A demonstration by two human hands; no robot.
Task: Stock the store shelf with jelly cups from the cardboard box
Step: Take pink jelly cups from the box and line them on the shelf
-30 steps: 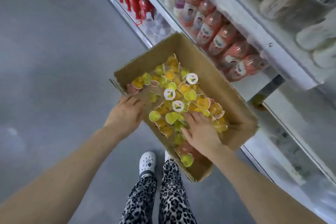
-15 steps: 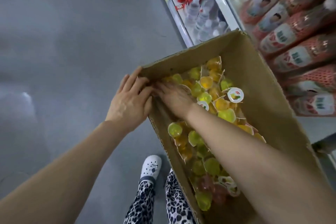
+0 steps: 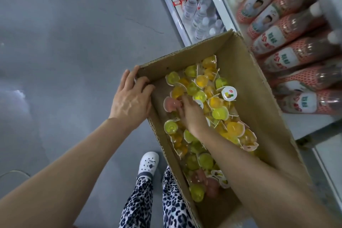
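While the left hand [image 3: 132, 101] clasps the corrugated box [image 3: 259, 98], right hand [image 3: 192, 114] fingers lie unreadable among domed jelly cups [image 3: 220, 113].

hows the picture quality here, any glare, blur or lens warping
Head view: the wide-angle lens tilts and bows the shelf rail. Head view: light is dim and bluish, with no hard shadows. There are small glare spots on the pink bottles and a pale sheen on the floor. The jelly cups in the box look reasonably sharp.
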